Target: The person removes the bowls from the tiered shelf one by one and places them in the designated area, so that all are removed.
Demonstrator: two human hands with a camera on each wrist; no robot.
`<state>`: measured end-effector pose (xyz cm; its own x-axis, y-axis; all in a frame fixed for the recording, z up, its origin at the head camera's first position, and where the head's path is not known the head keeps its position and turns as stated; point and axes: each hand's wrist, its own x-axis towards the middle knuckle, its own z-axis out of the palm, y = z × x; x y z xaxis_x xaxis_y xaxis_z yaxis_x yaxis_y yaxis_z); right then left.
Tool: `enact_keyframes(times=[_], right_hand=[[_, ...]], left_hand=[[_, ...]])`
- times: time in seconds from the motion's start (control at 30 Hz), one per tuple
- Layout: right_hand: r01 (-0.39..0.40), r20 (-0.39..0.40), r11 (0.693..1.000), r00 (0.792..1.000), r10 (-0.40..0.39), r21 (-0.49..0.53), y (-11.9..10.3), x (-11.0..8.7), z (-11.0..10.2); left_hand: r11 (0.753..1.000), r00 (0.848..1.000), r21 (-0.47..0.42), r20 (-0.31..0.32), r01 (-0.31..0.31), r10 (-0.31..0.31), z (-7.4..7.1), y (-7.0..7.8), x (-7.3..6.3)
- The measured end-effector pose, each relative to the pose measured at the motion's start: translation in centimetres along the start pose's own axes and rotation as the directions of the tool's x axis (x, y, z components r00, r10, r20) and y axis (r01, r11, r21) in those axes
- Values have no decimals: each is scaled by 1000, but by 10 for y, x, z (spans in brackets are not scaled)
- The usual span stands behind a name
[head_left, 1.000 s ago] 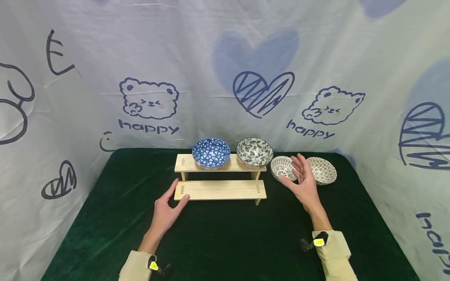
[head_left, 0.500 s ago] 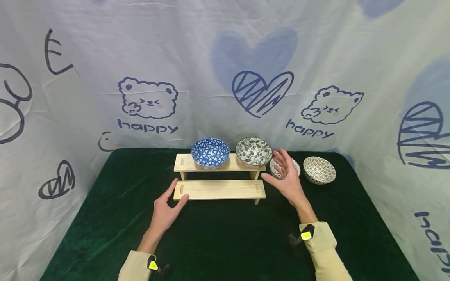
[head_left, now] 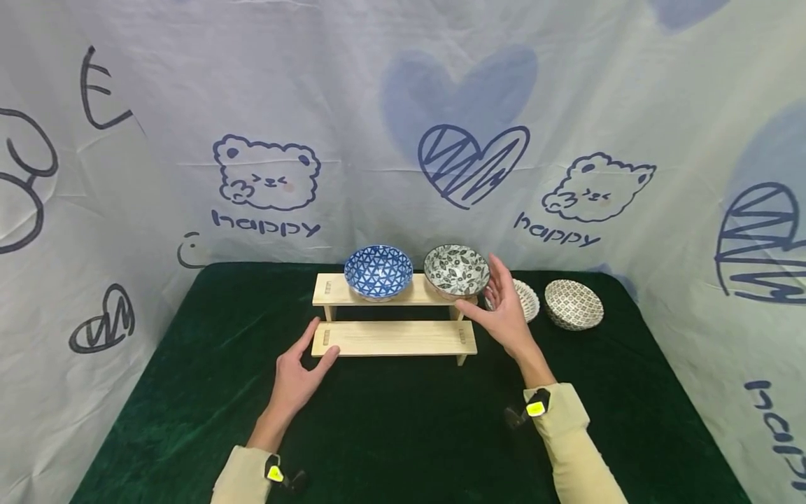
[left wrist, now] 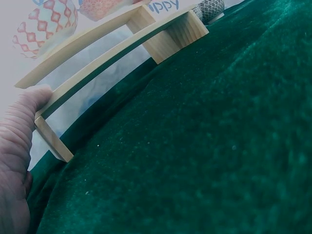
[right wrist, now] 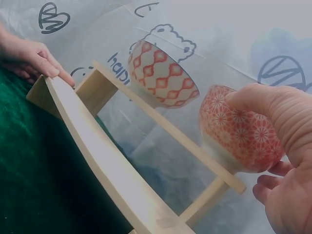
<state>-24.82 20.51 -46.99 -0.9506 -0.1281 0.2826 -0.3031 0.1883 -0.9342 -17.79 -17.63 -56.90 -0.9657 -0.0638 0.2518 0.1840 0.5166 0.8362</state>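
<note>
A two-tier wooden stand (head_left: pixel 393 339) bears a blue triangle-patterned bowl (head_left: pixel 378 271) and a grey leaf-patterned bowl (head_left: pixel 455 271) on its upper shelf. My left hand (head_left: pixel 296 378) grips the left end of the lower shelf, thumb on its front edge in the left wrist view. Around the right side of the leaf-patterned bowl stands my right hand (head_left: pixel 506 320), thumb in front and fingers at the side. From the right wrist, this bowl's outside (right wrist: pixel 234 126) is red with flowers, and the thumb overlaps its rim. I cannot tell how firmly fingers touch it.
On the dark green cloth (head_left: pixel 403 427), right of the stand, sit a small white patterned bowl (head_left: pixel 527 301), partly behind my right hand, and a beige patterned bowl (head_left: pixel 574 306). A white printed curtain (head_left: pixel 365 84) rises behind the table.
My right hand has moved left from over the small white bowl to the leaf-patterned bowl, fingers spread much as before. The left hand and the bowls have stayed put.
</note>
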Motion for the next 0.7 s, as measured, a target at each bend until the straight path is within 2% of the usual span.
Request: enact_keyframes(times=[0.4, 0.7], right_hand=[[-97, 7, 995, 995, 97, 26, -3, 12, 8], [-164, -19, 986, 986, 164, -1, -7, 16, 13]], left_hand=[[1000, 1000, 4, 1, -9, 9, 0, 0, 0], [1000, 1000, 7, -2, -9, 9, 0, 0, -1]])
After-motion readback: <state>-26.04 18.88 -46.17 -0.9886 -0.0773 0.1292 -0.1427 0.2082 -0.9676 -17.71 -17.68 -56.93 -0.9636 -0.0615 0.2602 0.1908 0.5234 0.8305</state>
